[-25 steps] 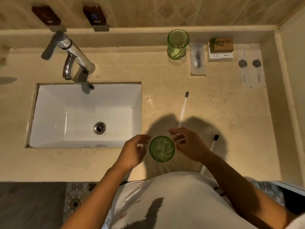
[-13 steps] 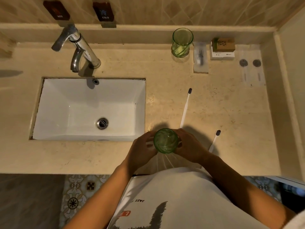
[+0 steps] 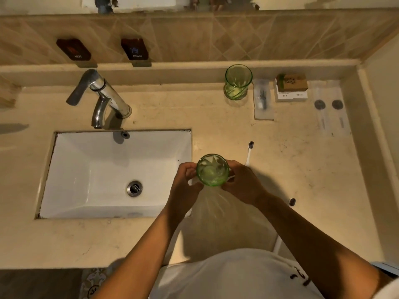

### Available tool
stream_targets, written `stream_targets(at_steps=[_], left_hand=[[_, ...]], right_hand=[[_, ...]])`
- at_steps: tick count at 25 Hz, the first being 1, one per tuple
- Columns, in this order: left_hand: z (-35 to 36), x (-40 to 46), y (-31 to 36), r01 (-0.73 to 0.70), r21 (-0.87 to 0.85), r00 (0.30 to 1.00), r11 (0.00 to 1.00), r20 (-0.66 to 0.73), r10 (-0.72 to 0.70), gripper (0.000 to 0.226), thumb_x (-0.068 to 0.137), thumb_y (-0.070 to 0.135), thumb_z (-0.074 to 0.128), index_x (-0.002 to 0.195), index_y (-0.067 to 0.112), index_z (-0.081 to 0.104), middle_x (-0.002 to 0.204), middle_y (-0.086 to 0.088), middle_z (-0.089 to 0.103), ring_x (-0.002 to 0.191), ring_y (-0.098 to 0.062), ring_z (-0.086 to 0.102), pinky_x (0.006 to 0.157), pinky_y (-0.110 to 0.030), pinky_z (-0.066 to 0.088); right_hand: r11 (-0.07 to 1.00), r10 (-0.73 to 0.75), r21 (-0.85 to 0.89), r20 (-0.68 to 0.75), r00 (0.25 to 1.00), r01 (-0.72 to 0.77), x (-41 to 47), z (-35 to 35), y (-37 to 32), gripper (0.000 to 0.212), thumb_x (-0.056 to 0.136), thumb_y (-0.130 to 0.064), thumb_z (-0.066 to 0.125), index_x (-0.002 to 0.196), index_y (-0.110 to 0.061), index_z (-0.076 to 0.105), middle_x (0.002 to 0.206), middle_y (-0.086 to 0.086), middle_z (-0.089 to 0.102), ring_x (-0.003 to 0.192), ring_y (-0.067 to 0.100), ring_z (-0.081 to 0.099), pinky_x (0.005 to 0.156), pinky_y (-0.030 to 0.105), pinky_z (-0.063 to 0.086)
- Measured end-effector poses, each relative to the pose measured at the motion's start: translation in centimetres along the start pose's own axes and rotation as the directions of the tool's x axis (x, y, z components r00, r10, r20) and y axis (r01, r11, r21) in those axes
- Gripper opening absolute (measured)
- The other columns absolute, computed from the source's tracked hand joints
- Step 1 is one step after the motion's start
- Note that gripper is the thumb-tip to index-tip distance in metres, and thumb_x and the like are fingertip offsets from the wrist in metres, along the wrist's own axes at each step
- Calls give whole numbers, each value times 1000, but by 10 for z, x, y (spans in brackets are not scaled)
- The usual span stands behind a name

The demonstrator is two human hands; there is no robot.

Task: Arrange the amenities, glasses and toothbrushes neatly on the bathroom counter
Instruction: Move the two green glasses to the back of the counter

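Nearest you, your left hand (image 3: 183, 182) and right hand (image 3: 241, 184) cup the green glass (image 3: 212, 170) between them, lifted just right of the sink (image 3: 86, 169); your fingers (image 3: 234, 166) curl around its sides and clasp it, neither hand free. It looks rigid, smooth and breakable, so hold it by the wall below the rim, not by the lip. Beside your right hand a white toothbrush (image 3: 249, 153) lies on the surface (image 3: 302, 169), and another brush head (image 3: 292, 201) shows by your forearm. Farthest back, a second glass (image 3: 237, 83) stands upright next to the wrapped amenities (image 3: 291, 87).
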State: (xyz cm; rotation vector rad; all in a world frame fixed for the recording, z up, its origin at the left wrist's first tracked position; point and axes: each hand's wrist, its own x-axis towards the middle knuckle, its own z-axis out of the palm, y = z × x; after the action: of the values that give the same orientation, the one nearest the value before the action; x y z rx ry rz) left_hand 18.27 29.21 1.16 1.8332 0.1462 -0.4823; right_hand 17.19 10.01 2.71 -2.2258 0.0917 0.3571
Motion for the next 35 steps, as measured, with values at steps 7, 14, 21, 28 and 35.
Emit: stream_targets(at_steps=[7, 14, 21, 28, 35], left_hand=[[-5, 90, 61, -4, -184, 997, 983, -75, -10, 61, 84, -19, 60, 128, 22, 63, 116, 17, 71, 108, 6, 65, 88, -18, 54], [-8, 170, 93, -78, -244, 994, 967, -88, 58, 53, 86, -9, 53, 131, 18, 63, 123, 0, 71, 115, -16, 66, 98, -32, 55], [-5, 219, 95, -10, -433, 991, 901, -124, -49, 44, 93, 8, 68, 133, 12, 52, 126, -6, 70, 113, -17, 69, 85, -23, 58], [-3, 234, 91, -55, -393, 992, 918, -128, 4, 41, 94, 3, 65, 133, 8, 52, 127, -9, 69, 117, -21, 68, 93, -29, 56], [-2, 242, 86, -84, -305, 989, 949, -139, 43, 46, 93, -1, 63, 137, 8, 51, 133, -9, 66, 124, -20, 64, 109, -48, 49]], right_hand=[[994, 56, 102, -157, 986, -40, 102, -22, -21, 39, 74, -13, 78, 111, -19, 68, 97, -1, 73, 80, 13, 70, 70, 20, 55], [983, 88, 180, -305, 948, -33, 185, -32, -26, 51, 75, -10, 76, 124, -21, 65, 106, -2, 72, 84, 11, 69, 75, 15, 52], [936, 130, 352, -317, 939, -10, 223, -33, -27, 42, 85, -7, 68, 124, -24, 68, 70, -11, 62, 63, -4, 57, 60, 5, 40], [874, 196, 484, -294, 935, -31, 239, -18, -15, 37, 88, -17, 64, 121, -32, 66, 67, -7, 62, 61, 6, 51, 61, 33, 52], [871, 235, 488, -298, 925, -64, 243, -12, -12, 39, 86, -14, 57, 120, -32, 64, 82, -2, 68, 70, 15, 61, 65, 38, 56]])
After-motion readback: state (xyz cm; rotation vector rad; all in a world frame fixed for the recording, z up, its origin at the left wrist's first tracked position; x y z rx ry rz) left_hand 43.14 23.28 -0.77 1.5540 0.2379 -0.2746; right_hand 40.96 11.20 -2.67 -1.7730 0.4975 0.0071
